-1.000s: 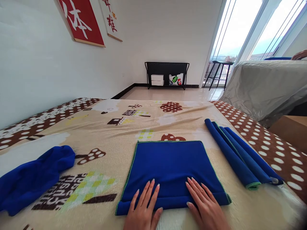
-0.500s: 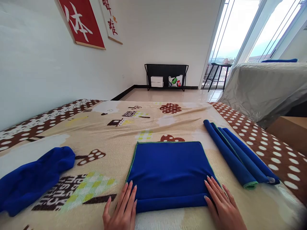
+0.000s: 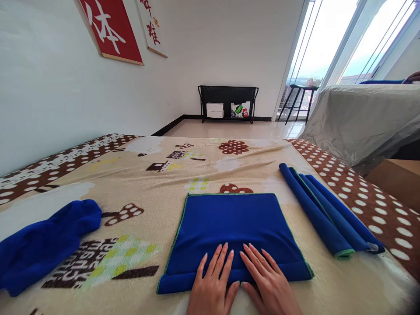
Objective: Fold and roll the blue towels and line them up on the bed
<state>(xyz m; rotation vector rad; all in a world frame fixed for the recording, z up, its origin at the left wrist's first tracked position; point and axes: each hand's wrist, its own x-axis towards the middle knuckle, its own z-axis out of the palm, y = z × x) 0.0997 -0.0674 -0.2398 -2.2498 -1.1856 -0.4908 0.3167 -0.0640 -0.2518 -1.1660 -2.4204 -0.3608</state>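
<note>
A blue cloth (image 3: 229, 223) with green stitched edging lies spread before me, its near edge turned over into a narrow roll. My left hand (image 3: 215, 278) rests on the rolled edge just left of the middle, fingers spread and flat. Beside it my right hand (image 3: 267, 278) lies flat on the same roll, fingers extended and slightly apart, the two thumbs close together. Off to the right are rolled blue cloths (image 3: 328, 214) lying side by side. On the left sits a crumpled blue cloth (image 3: 52, 240).
Everything lies on a beige patterned blanket (image 3: 170, 183) with brown polka-dot borders. A cardboard box (image 3: 395, 181) stands at the right, near a plastic-covered piece of furniture (image 3: 361, 113). Another person's hand (image 3: 411, 78) shows at the far right edge. A black rack (image 3: 228, 98) stands by the back wall.
Both hands have moved inward from the cloth's two sides to the middle of its rolled near edge. Another person's hand has appeared at the far right.
</note>
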